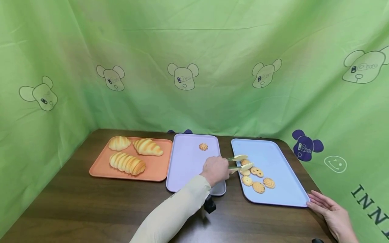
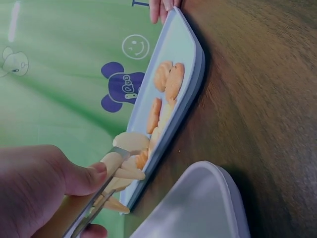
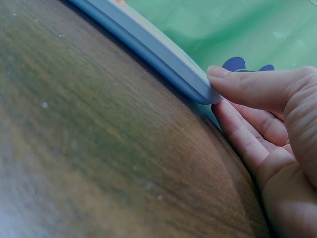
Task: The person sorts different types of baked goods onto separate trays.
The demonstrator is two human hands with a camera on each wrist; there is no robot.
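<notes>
My left hand (image 1: 215,170) grips a pair of tongs (image 2: 94,208), and their pale tips spread over the left side of the blue tray (image 1: 278,168). Between and beneath the tips lies a ridged cookie (image 1: 244,162), partly covered by them. Several more cookies sit close by, among them a pretzel-shaped cookie (image 1: 257,171), a swirled cookie (image 1: 268,183) and a round dotted cookie (image 1: 258,187). At the tray's near right corner, my right hand (image 1: 331,212) pinches the rim between thumb (image 3: 247,87) and fingers.
A lilac tray (image 1: 188,162) under my left forearm bears one star-shaped cookie (image 1: 203,146). Farther left, an orange tray (image 1: 100,168) carries a long ridged bread (image 1: 127,163), a croissant (image 1: 148,147) and a rounded bread (image 1: 120,143). Green cloth (image 1: 212,44) hangs behind the wooden table (image 1: 76,209).
</notes>
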